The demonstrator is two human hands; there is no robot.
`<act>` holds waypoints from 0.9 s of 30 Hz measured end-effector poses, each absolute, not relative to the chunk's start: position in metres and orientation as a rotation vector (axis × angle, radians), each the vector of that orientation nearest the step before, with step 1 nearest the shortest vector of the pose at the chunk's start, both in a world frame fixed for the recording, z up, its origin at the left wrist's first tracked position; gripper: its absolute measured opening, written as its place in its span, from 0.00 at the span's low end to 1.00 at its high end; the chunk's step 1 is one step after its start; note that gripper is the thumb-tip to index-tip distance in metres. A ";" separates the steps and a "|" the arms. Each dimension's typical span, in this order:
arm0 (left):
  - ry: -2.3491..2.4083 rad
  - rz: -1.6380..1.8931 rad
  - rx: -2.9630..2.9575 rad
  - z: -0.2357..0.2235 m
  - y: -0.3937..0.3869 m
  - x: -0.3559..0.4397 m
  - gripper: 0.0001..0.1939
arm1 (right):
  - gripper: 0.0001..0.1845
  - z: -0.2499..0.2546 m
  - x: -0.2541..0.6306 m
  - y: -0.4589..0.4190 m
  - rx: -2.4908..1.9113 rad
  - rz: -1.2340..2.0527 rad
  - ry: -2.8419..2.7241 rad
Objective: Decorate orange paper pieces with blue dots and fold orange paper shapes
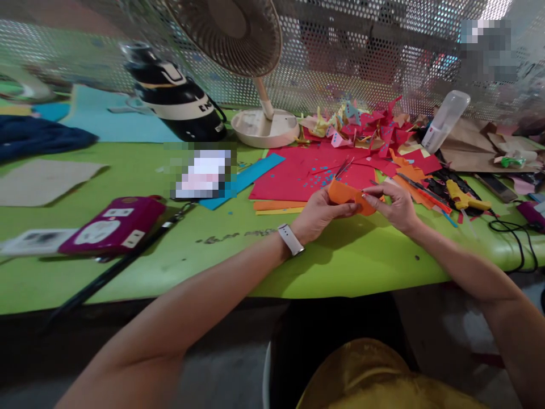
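Note:
A curved piece of orange paper (342, 192) is held between my two hands above the front of the green table. My left hand (320, 213) grips its left part, thumb along the lower edge. On the right side, my right hand (394, 205) pinches the paper between thumb and fingers. Just beyond them lies a stack of red paper (281, 177), scattered with small blue paper dots (321, 177) and with a pair of tweezers or thin scissors (344, 167) on it. Orange strips (276, 205) stick out from under the stack.
A blue paper strip (255, 175), a phone (203, 173) and a purple pouch (117, 226) lie left. Behind stand a black bottle (183, 108) and a fan (266, 128). Folded paper pieces (366, 128), a clear bottle (446, 122) and a yellow glue gun (462, 197) are right.

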State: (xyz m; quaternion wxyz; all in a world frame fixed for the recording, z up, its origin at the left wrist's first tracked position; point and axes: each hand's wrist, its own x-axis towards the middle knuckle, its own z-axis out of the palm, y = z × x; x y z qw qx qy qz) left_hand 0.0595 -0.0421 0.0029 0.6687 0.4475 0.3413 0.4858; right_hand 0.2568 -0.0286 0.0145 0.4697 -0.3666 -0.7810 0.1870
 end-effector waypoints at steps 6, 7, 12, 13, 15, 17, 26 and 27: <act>0.722 1.132 1.045 0.004 -0.040 0.057 0.23 | 0.11 0.013 0.259 -0.027 -0.946 0.542 -1.907; 0.716 1.129 1.049 0.003 -0.039 0.057 0.23 | 0.12 0.012 0.259 -0.026 -0.943 0.554 -1.904; 0.697 1.208 1.037 -0.003 -0.033 0.057 0.26 | 0.14 0.009 0.258 -0.024 -0.938 0.616 -1.871; 0.700 1.221 1.038 -0.004 -0.033 0.056 0.26 | 0.14 0.009 0.258 -0.023 -0.943 0.624 -1.869; 0.715 1.236 1.058 -0.005 -0.032 0.056 0.26 | 0.14 0.009 0.258 -0.024 -0.948 0.620 -1.868; 0.748 1.248 1.087 -0.004 -0.032 0.055 0.24 | 0.14 0.011 0.258 -0.025 -0.949 0.601 -1.869; 0.861 1.255 1.207 0.004 -0.033 0.053 0.25 | 0.17 0.013 0.258 -0.024 -0.996 0.641 -1.920; 0.865 1.252 1.206 0.004 -0.033 0.053 0.25 | 0.17 0.013 0.258 -0.023 -0.995 0.637 -1.919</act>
